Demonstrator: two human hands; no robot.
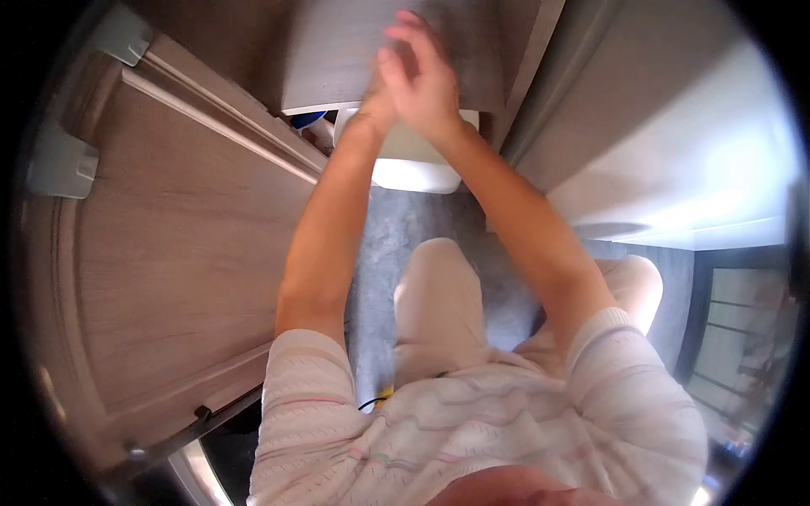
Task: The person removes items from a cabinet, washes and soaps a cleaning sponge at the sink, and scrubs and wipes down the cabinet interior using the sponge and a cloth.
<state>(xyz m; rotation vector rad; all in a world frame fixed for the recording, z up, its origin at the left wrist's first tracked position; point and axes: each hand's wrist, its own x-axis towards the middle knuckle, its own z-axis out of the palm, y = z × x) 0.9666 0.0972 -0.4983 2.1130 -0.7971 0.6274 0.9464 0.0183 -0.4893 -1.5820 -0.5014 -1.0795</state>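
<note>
My two hands are together at the top of the head view, over a grey-brown wood-grain board [329, 76]. My right hand [429, 94] is in front, its fingers stretched out, apart and somewhat blurred, with nothing seen in them. Behind it, my left hand [380, 103] touches or nearly touches it; its fingers are mostly hidden. Just under my wrists stands a white container [415, 175], its upper part partly covered by my hands and the board.
An open wooden cabinet door [190, 228] with hinges is on the left. A glossy pale panel [675, 143] rises on the right. A blue item [307, 120] shows beside the container. Grey floor [396, 223] lies below, around my bent knees.
</note>
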